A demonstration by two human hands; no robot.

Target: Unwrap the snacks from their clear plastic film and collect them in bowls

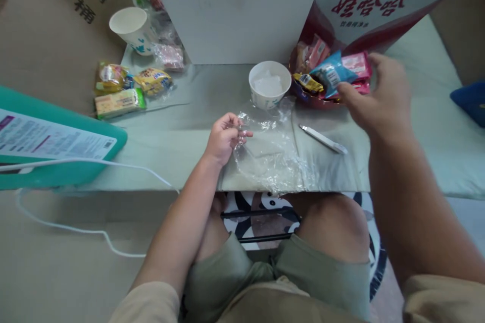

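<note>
The clear bag lies crumpled and mostly flat on the pale green table, right at the near edge, its lower end just reaching over it. It is thin, glossy film, full of creases, with the tabletop showing through. The left hand pinches its upper left corner, fingers curled on the film. Further right, the blue packet sits tilted on top of a heap of snacks, shiny, with a white barcode patch facing up. The right hand grips it at its right end, thumb under, fingers over.
</note>
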